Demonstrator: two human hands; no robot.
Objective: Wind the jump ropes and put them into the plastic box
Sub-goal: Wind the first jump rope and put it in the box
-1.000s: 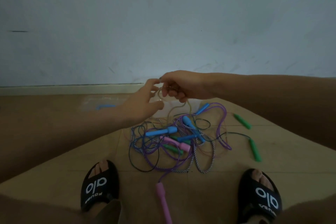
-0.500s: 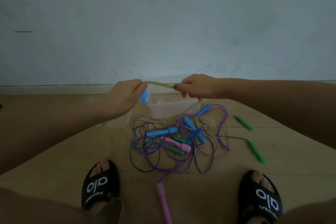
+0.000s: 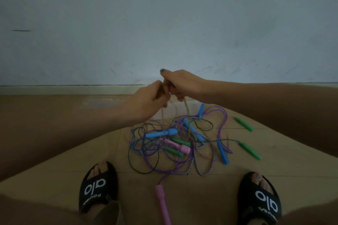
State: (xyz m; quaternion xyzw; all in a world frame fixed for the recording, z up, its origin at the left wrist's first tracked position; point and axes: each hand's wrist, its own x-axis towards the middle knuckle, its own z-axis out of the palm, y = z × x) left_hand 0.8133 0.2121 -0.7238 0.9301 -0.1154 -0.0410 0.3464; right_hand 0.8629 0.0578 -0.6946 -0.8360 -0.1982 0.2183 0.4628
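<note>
My left hand [image 3: 144, 102] and my right hand [image 3: 182, 84] meet above the floor, both closed on a thin tan jump rope [image 3: 187, 109] whose loose end hangs down into the pile. Under them lies a tangle of jump ropes [image 3: 172, 142] with blue, pink and green handles. A clear plastic box [image 3: 170, 110] sits on the floor just behind the pile, mostly hidden by my hands. One pink handle [image 3: 161, 199] lies apart near my feet.
Two green handles [image 3: 244, 124] [image 3: 250, 150] lie to the right of the pile. My feet in black slippers [image 3: 97, 186] [image 3: 259, 201] flank the near floor. A clear lid-like sheet [image 3: 102, 101] lies at the left by the wall skirting.
My hands were apart with the tan rope stretched between them; now they have come together and the rope is bunched between them. A blue handle has shifted to the pile's right.
</note>
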